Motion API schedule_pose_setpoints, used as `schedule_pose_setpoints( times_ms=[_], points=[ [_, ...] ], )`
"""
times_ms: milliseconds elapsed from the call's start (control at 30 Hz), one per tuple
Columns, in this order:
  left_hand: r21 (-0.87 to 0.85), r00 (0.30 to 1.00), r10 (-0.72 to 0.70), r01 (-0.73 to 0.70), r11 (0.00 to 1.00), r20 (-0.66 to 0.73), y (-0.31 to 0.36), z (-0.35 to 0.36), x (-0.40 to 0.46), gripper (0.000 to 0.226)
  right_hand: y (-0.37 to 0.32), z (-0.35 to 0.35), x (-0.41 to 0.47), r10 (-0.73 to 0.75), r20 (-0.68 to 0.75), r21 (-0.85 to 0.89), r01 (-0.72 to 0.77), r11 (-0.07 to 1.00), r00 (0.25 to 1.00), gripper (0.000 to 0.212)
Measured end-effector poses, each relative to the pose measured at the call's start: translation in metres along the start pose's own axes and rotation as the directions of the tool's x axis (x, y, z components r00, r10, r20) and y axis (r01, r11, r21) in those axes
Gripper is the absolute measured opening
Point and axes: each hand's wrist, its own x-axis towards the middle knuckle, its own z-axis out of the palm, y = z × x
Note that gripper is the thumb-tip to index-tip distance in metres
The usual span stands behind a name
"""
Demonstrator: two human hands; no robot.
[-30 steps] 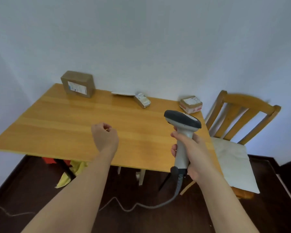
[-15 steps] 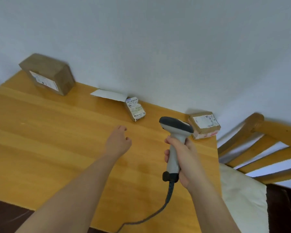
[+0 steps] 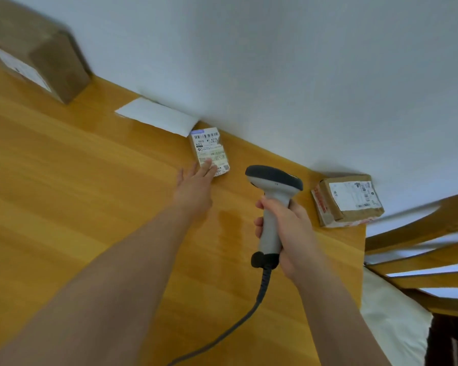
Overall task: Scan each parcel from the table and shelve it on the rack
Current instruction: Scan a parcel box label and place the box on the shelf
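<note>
Left hand: I see my left hand (image 3: 195,184) reached out flat over the tabletop (image 3: 64,207), fingers (image 3: 206,165) straight and spread, the tips lying on the near end of the small parcel (image 3: 210,152); nothing is gripped.
Right hand: my right hand (image 3: 286,228) is wrapped round the grey handle of the scanner (image 3: 273,196), fingers curled tight about it, the dark head pointing away from me toward the wall (image 3: 275,62).
Small parcel: it lies label up with its barcode showing, near the wall, its far corner just beside the white envelope (image 3: 156,118).
Scanner: held upright above the tabletop, between the small parcel and the taped parcel (image 3: 348,200); its dark cable (image 3: 238,320) hangs down from the handle toward me.
Taped parcel: brown with a white label on top, it sits at the right end of the tabletop against the wall, near my right hand but apart from it.
Large box: the large box (image 3: 35,46), brown with a white label on its side, stands at the far left against the wall, well apart from both hands.
Chair: a wooden chair (image 3: 421,249) with a pale cushion (image 3: 391,320) stands just beside the right edge of the tabletop.
</note>
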Motion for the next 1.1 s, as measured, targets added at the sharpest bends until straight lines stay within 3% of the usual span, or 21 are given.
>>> schedule_pose_setpoints(
  times_ms=[267, 500, 667, 867, 933, 1000, 1067, 1100],
  points=[
    [-0.023, 1.000, -0.004, 0.004, 1.000, -0.013, -0.033, 0.023, -0.104, 0.078, 0.014, 0.031, -0.036, 0.050, 0.033, -0.043, -0.048, 0.998, 0.998, 0.012],
    [0.068, 0.991, -0.136, 0.135, 0.988, 0.001, -0.087, 0.034, -0.198, 0.074, 0.033, 0.077, -0.100, 0.098, 0.259, -0.179, -0.052, 0.982, 0.961, 0.024],
    [0.049, 0.982, -0.177, 0.174, 0.984, 0.063, -0.103, 0.027, -0.222, 0.073, 0.038, 0.102, -0.134, 0.064, 0.353, -0.206, 0.011, 0.978, 0.934, 0.020],
    [0.046, 0.973, -0.182, 0.177, 0.983, 0.144, -0.101, 0.021, -0.223, 0.072, 0.031, 0.104, -0.157, -0.003, 0.322, -0.218, 0.077, 0.973, 0.947, 0.016],
    [-0.041, 0.981, -0.170, 0.174, 0.984, 0.093, -0.104, 0.025, -0.221, 0.069, 0.028, 0.100, -0.161, -0.022, 0.321, -0.230, 0.101, 0.968, 0.947, 0.018],
    [-0.223, 0.977, -0.200, 0.180, 0.958, -0.070, -0.106, 0.032, -0.219, 0.056, 0.025, 0.096, -0.164, -0.028, 0.321, -0.233, 0.107, 0.966, 0.947, 0.019],
    [-0.424, 0.917, -0.330, 0.212, 0.881, -0.226, -0.105, 0.038, -0.218, 0.037, 0.023, 0.093, -0.164, -0.025, 0.314, -0.228, 0.101, 0.968, 0.949, 0.020],
    [-0.507, 0.879, -0.414, 0.251, 0.825, -0.238, -0.103, 0.038, -0.216, 0.036, 0.022, 0.092, -0.164, -0.023, 0.311, -0.229, 0.099, 0.968, 0.950, 0.021]
  ],
)
